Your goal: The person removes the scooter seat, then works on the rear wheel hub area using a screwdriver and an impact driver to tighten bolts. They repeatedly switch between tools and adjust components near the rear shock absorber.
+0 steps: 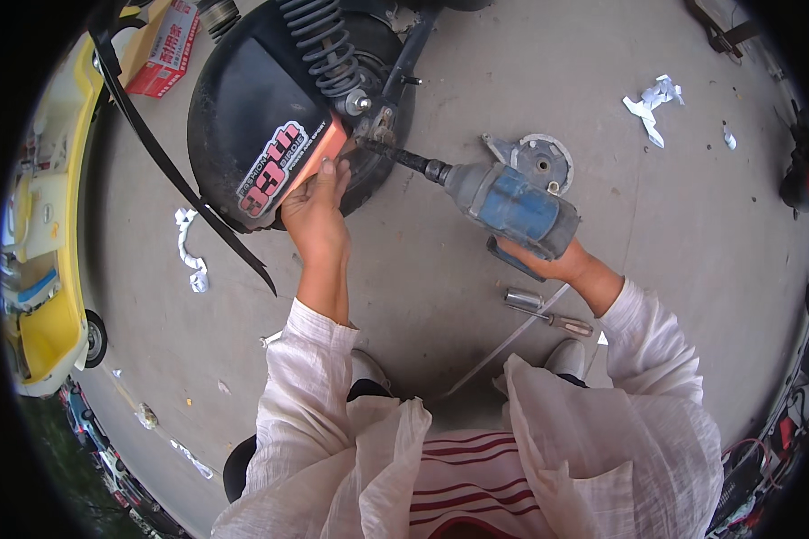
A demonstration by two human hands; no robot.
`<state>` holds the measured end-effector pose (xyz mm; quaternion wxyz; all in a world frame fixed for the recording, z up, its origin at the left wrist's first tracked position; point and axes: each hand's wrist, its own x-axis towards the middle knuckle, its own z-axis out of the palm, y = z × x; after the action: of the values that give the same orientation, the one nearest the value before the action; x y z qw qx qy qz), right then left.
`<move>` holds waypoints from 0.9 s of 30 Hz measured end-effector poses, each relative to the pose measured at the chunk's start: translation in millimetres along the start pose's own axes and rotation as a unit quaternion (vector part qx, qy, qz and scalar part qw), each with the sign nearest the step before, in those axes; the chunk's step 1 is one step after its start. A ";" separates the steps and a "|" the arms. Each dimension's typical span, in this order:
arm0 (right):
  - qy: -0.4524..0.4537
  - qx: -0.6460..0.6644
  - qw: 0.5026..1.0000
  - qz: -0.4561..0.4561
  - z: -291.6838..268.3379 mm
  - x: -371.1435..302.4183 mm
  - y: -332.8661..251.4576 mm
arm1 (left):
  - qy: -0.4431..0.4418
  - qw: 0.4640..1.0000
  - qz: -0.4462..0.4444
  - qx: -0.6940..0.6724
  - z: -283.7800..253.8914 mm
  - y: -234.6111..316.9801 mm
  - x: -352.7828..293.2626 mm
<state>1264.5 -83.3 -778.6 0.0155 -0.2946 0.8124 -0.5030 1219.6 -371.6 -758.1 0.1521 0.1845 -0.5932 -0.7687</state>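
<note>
A black mudguard (234,108) with a printed sticker and an orange edge covers a wheel (373,184) at the upper left. My left hand (316,216) grips its orange lower edge, fingertips on the orange strip. In my right hand (562,265) is a blue and black impact wrench (517,208), held by its handle. Its long extension (404,160) points left, and the tip meets the metal bracket beside the wheel; whether it sits on a fastener I cannot tell. A shock absorber (322,45) with a dark coil spring rises above that bracket.
A round metal brake plate (544,160) lies behind the wrench. Near my feet are a silver socket (523,299) and a screwdriver (568,325). A black strip (171,171) curves along the left, beyond it a yellow vehicle (58,332). Crumpled white wrapping (656,108) lies at far right.
</note>
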 end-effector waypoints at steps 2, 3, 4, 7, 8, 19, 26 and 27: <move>-0.012 -0.020 1.000 0.002 -1.5 -0.5 1.2 | 0.003 1.000 0.002 -0.002 -0.5 -0.3 0.3; -0.017 -0.032 0.999 0.002 -3.1 0.1 0.9 | 0.006 1.000 0.000 -0.003 -0.7 -0.3 0.8; -0.022 -0.040 0.999 -0.001 -4.1 0.8 0.0 | 0.009 1.000 -0.002 -0.004 -1.7 -1.2 1.0; -0.031 -0.057 0.998 -0.006 -6.8 2.8 -1.0 | 0.010 1.000 -0.004 -0.004 -0.9 -1.6 1.4; -0.031 -0.056 0.998 -0.002 -6.5 2.0 -1.3 | 0.009 1.000 -0.004 -0.003 -0.8 -1.5 1.2; -0.022 -0.110 0.993 -0.035 -7.9 -1.6 22.9 | 0.009 1.000 -0.010 0.002 3.7 2.2 0.3; 0.001 -0.064 0.997 -0.045 -18.3 27.0 1.6 | 0.014 1.000 0.000 0.009 -0.6 -2.2 0.3; -0.011 -0.061 0.998 -0.012 -19.3 26.7 1.9 | 0.010 1.000 -0.005 0.009 -0.1 -1.9 0.5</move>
<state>1235.4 -80.2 -763.4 -0.0002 -0.3104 0.8376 -0.4495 1219.1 -371.4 -760.0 0.1528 0.1963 -0.5979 -0.7620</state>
